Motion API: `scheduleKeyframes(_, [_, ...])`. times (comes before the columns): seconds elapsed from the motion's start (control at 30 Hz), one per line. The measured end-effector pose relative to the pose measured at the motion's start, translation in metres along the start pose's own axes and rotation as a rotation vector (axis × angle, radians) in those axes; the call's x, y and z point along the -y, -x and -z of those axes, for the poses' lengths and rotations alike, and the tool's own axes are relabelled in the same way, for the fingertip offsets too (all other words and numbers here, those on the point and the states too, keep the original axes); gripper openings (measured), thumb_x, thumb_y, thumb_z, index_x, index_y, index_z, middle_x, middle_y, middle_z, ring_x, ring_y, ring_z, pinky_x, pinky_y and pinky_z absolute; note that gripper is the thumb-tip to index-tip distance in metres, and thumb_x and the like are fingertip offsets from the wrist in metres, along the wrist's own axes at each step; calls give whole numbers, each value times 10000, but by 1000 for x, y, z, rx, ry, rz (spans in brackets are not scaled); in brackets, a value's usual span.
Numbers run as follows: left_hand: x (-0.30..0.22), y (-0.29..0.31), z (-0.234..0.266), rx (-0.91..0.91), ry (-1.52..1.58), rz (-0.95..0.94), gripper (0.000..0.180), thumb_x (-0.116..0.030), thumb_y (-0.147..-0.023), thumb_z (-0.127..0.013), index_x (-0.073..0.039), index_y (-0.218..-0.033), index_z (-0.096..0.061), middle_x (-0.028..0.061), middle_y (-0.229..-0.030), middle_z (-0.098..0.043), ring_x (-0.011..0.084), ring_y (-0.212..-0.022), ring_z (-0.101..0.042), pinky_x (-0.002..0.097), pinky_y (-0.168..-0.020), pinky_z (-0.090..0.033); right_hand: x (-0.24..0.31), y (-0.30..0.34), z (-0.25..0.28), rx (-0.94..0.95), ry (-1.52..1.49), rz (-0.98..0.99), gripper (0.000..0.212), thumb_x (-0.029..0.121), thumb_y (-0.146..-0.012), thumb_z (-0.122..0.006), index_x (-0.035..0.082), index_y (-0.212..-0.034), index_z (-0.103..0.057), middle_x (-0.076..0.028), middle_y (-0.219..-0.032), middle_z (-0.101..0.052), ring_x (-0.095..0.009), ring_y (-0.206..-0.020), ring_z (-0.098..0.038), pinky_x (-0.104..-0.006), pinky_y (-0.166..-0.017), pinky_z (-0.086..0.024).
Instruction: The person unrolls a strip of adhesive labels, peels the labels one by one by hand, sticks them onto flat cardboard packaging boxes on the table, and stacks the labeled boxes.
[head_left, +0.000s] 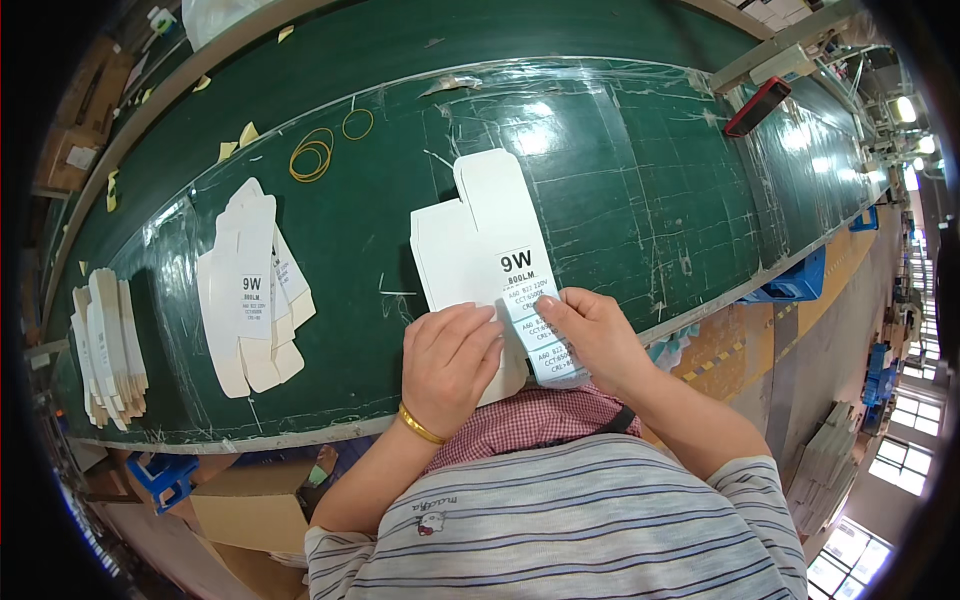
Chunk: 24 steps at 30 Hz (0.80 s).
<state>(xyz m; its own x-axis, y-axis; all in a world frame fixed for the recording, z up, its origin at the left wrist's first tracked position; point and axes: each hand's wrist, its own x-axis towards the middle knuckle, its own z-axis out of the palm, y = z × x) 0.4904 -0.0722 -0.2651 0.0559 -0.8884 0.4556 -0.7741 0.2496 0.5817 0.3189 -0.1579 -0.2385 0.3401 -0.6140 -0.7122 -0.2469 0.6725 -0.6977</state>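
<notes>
1. The right hand's fingers [588,338] are pinched closed on a printed label strip [552,358], thumb on top.
2. The left hand's fingers [450,345] lie close together, bent over the carton's lower edge, toward seven o'clock; whether they grip or merely press, I cannot tell.
3. The white carton [497,215] lies flat at the worktop's [350,250] near side, the strip overlapping its five o'clock corner.
4. Labelling looks unfinished here: the strip carries several labels, and the carton is unfolded.
5. At nine o'clock, a loose carton pile [242,250] shows a similar printed patch, apparently done; farther out, a neater carton stack [105,350] is too edge-on to judge.
6. Rubber bands [312,156] lie at ten o'clock.
</notes>
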Motion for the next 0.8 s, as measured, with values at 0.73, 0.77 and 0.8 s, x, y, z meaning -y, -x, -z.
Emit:
scheduleKeyframes(0.73, [-1, -14, 14, 160, -16, -7, 406, 14, -679, -626, -71, -1073, -674, 30, -961, -610, 200, -889, -567, 341, -776, -406, 7, 1, -6, -61, 48, -95, 229, 200, -942, -569, -16, -882, -611, -4, -708, -582, -29, -560, -474, -197, -452, -368])
scheduleKeyframes(0.77, [-2, -16, 15, 161, -14, -10, 406, 14, -679, -626, -71, -1073, -674, 30, -961, -610, 200, -889, -567, 341, -776, -406, 9, 2, -7, -65, 46, -94, 229, 200, -942, -569, -16, -882, -611, -4, -708, -582, -29, -560, -474, -197, -452, -368])
scheduleKeyframes(0.8, [-2, -19, 15, 185, -22, -11, 417, 16, -680, -618, -79, -1082, -675, 27, -951, -601, 199, -881, -556, 339, -771, -402, 10, 2, -10, -79, 43, -92, 231, 203, -940, -571, -15, -875, -611, -2, -702, -578, -28, -552, -465, -196, -445, -356])
